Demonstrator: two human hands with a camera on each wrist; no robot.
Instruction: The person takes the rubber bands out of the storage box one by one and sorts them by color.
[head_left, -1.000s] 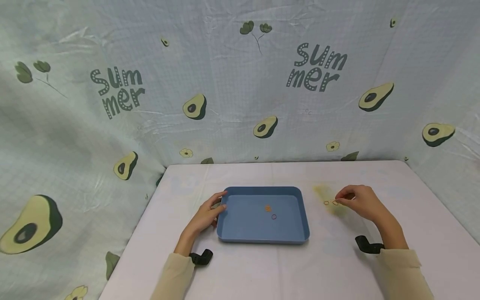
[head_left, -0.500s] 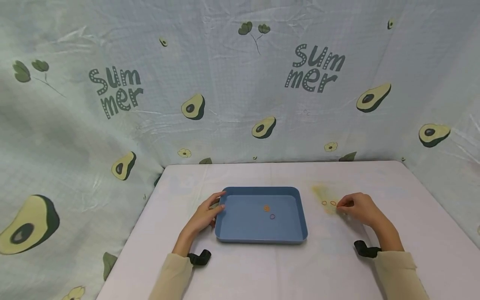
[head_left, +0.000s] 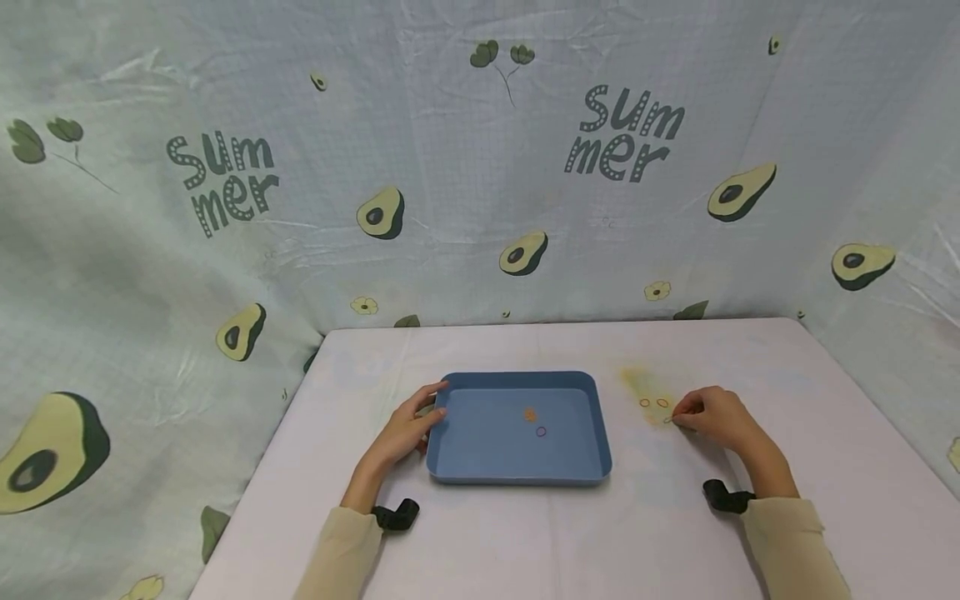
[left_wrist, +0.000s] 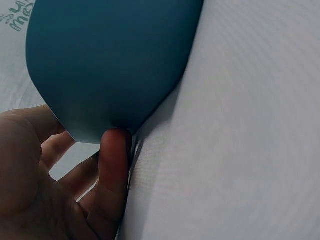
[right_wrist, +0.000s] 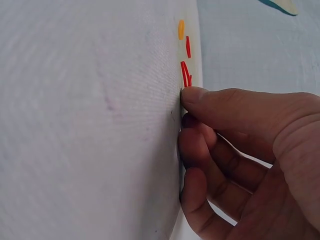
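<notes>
At the left, my left hand point(head_left: 402, 429) holds the near-left side of a shallow blue tray point(head_left: 519, 481), its thumb over the rim; the left wrist view shows fingers point(left_wrist: 114, 165) against the tray's outer wall point(left_wrist: 110, 65). Inside the tray lie an orange rubber band point(head_left: 530, 414) and a pinkish-red one point(head_left: 542, 432). Right of the tray, my right hand point(head_left: 716, 417) is low on the table, thumb and fingertips pinching a small rubber band point(head_left: 667, 420). Just beyond those fingertips lie a red band point(right_wrist: 188, 46) and an orange-yellow band point(right_wrist: 181, 30).
The table point(head_left: 487, 542) has a pale cloth with a yellowish patch point(head_left: 637, 379) around the loose bands. A curtain point(head_left: 450, 150) printed with avocados hangs behind the table's far edge. Each wrist wears a black camera point(head_left: 396, 515).
My right hand has drawn back slightly toward me from the red band, and a further band now shows at its fingertips. The left hand stays on the tray; the head view shifts slightly.
</notes>
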